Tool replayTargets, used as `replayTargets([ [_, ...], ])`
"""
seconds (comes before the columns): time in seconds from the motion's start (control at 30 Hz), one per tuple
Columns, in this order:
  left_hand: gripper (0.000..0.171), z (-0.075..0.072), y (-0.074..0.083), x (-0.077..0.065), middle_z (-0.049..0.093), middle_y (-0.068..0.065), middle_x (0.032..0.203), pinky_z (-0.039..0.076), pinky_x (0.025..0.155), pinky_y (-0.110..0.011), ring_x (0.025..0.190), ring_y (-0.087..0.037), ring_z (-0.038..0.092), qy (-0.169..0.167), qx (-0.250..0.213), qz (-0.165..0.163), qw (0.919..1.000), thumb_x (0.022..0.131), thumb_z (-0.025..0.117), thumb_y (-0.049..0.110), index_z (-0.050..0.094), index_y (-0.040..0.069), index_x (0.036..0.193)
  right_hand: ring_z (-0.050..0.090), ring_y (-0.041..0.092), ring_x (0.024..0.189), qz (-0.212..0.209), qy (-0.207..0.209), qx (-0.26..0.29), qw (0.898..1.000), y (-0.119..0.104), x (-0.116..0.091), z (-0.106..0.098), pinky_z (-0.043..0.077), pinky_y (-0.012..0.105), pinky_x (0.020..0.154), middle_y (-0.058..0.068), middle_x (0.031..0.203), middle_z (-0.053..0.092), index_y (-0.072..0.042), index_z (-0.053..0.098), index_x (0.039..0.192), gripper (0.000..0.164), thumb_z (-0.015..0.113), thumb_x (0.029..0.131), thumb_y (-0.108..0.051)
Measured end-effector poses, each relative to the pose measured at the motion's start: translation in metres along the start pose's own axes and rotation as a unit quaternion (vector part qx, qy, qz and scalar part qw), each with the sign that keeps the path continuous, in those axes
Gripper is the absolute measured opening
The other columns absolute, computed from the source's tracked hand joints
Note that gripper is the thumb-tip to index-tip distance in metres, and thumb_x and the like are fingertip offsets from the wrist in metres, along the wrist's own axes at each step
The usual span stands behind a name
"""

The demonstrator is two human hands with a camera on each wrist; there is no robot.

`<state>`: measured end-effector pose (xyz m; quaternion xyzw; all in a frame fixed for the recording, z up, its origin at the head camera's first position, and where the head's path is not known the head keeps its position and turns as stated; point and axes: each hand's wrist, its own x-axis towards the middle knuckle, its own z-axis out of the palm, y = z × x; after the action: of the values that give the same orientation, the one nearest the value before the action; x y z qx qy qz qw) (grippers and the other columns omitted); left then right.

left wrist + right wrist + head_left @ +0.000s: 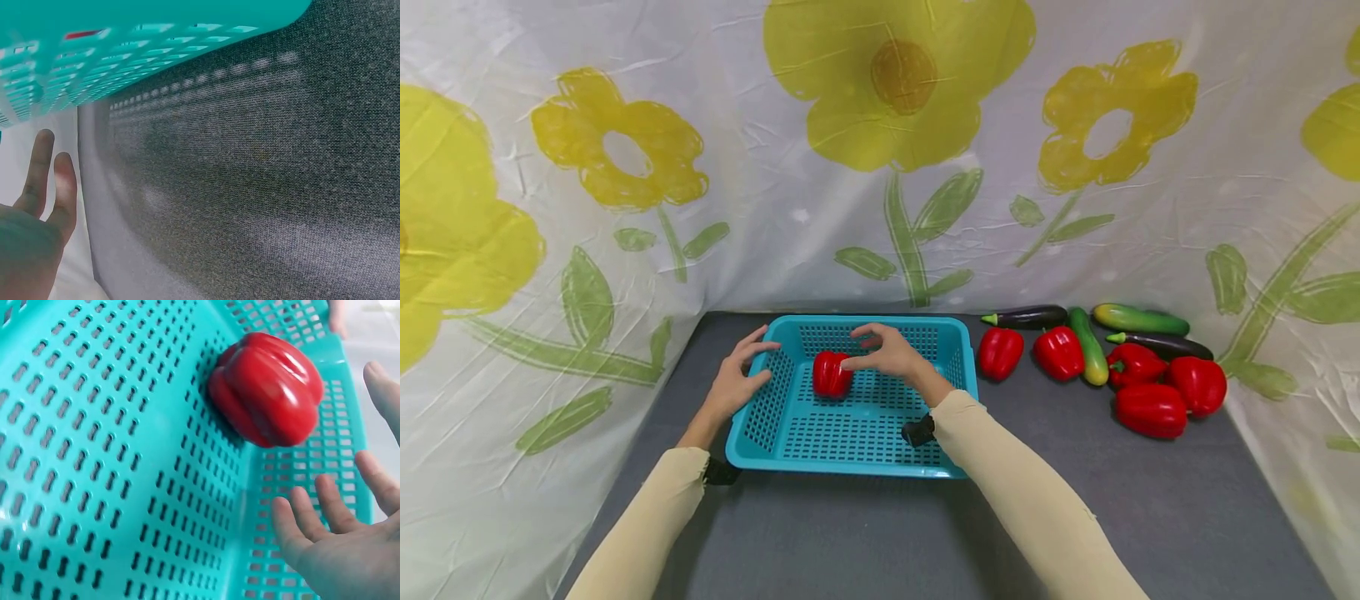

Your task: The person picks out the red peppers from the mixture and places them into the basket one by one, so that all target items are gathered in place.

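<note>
A turquoise perforated plastic basket (850, 464) stands on the dark grey table, with one red bell pepper (831, 374) lying inside toward its back left. My right hand (887, 352) hovers over the basket just right of this pepper, fingers spread and loosely bent. In the right wrist view a gap shows between the fingers (331, 503) and the pepper (267, 390). Beside the basket's left rim is my left hand (735, 379), its thumb and fingers apart and holding nothing. The left wrist view shows two of its fingers (40, 169) extended below the basket's underside (156, 47).
Right of the basket lie several more red bell peppers (1152, 410), two eggplants (1026, 317) and two green-yellow zucchini-like vegetables (1088, 346). A white sheet with yellow flowers (760, 208) hangs along the table's (865, 533) back and sides.
</note>
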<state>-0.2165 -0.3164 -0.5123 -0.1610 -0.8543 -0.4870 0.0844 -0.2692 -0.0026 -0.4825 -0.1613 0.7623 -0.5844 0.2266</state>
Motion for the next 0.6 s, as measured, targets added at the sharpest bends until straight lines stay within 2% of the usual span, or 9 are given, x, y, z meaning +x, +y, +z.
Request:
replayTargets([
  [0.1,0.043,0.000,-0.001,0.000,0.028,-0.017,0.162,0.035,0.098,-0.064,0.146,-0.042,0.026,0.000,-0.005,0.004,1.0000,0.090,0.059,-0.013,0.062,-0.005,0.132,0.042,0.041,0.135,-0.010,-0.011,-0.003,1.000,-0.003,-0.005,-0.008,0.042,0.057,0.101,0.025,0.146,0.046,-0.001,0.051,0.144,0.061,0.077,0.091,-0.016],
  [0.27,0.043,0.000,-0.002,0.000,0.028,-0.017,0.162,0.034,0.098,-0.065,0.146,-0.043,0.025,-0.001,-0.007,0.007,1.0000,0.090,0.058,-0.013,0.062,-0.006,0.132,0.048,0.038,0.130,-0.036,-0.019,0.006,0.999,-0.010,-0.017,-0.022,0.044,0.054,0.100,0.026,0.140,0.051,-0.001,0.057,0.137,0.047,0.074,0.094,-0.014],
  [0.47,0.043,0.000,-0.002,0.000,0.029,-0.018,0.161,0.032,0.100,-0.067,0.146,-0.043,0.024,0.000,-0.002,0.008,1.0000,0.090,0.058,-0.014,0.062,-0.006,0.132,0.063,0.027,0.110,-0.052,0.012,0.043,0.998,-0.018,-0.032,-0.034,0.052,0.039,0.092,0.014,0.123,0.063,-0.004,0.064,0.129,0.034,0.071,0.097,-0.015],
  [0.6,0.042,0.001,-0.003,0.000,0.029,-0.017,0.161,0.032,0.100,-0.068,0.146,-0.043,0.024,0.002,0.001,0.010,0.9999,0.090,0.058,-0.013,0.062,-0.006,0.131,0.066,0.026,0.106,-0.071,0.035,0.082,0.994,-0.021,-0.042,-0.043,0.053,0.041,0.092,0.013,0.115,0.066,-0.002,0.065,0.125,0.028,0.068,0.099,-0.013],
])
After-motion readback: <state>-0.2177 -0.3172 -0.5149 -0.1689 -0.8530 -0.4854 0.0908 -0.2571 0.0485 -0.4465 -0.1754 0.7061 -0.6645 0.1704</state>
